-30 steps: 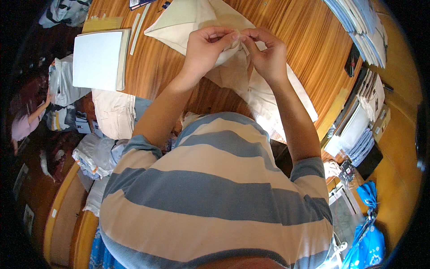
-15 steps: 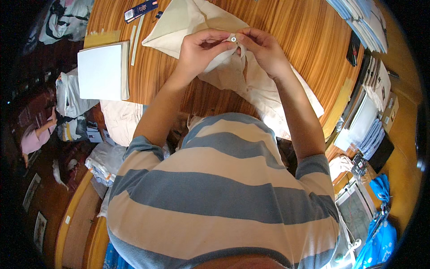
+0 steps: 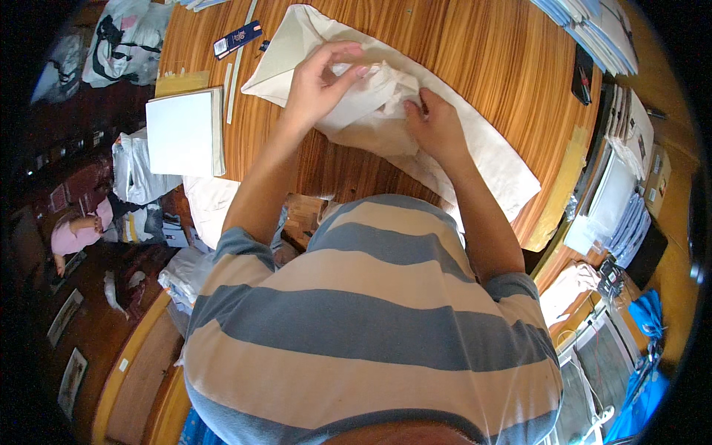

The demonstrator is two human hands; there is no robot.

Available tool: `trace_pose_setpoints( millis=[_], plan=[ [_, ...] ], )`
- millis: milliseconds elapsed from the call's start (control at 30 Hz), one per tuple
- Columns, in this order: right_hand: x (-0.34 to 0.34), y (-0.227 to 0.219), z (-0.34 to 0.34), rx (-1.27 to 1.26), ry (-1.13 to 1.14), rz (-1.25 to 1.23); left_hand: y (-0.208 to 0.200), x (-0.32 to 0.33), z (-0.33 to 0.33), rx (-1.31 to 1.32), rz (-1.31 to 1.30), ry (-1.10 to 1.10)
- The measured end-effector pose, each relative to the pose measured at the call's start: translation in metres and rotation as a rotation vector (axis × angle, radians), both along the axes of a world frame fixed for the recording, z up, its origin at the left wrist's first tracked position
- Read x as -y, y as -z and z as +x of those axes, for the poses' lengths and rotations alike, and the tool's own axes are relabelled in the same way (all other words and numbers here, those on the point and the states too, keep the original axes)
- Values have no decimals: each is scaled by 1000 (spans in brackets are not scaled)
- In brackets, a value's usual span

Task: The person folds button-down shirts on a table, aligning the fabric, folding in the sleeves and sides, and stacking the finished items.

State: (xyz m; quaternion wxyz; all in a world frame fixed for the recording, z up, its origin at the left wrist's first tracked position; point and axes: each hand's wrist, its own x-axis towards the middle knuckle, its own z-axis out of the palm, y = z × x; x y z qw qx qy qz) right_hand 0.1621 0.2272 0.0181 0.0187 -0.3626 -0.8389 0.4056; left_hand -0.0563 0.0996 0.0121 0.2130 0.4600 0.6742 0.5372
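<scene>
A cream cloth garment (image 3: 489, 152) lies across the wooden table in front of me, with one end folded into a flat pointed shape at the left. Its middle is bunched into loose folds between my hands. Over the left side of these folds, my left hand (image 3: 320, 83) is open, thumb and fingers apart, and holds nothing. My right hand (image 3: 439, 127) is at the right side of the bunched part, its fingers curled and closed on the cloth. The small round button seen before is not visible now.
Left of the garment are a dark blue tag (image 3: 237, 39), thin pale strips (image 3: 231, 93) and a white board-like stack (image 3: 184, 133). Folded blue-white shirts (image 3: 593, 33) and a dark phone-like object (image 3: 583, 74) are at the right edge. At far left, a person in pink (image 3: 78, 231).
My hands, pinching the cloth together near a small button before, have moved apart. The left has opened off the cloth; the right has moved down and right. The view has shifted slightly.
</scene>
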Motion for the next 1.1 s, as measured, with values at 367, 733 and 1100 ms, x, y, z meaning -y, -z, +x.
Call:
trace_pose_setpoints(
  millis=[367,733,1100],
  plan=[
    [-116,-9,18,-144,67,-149,22,23,-99,-865,-312,278],
    [46,74,232,278,573,625,24,18,-134,-854,-220,396],
    [-42,-2,149,-109,352,672,14,67,-104,-891,-93,268]
  ],
)
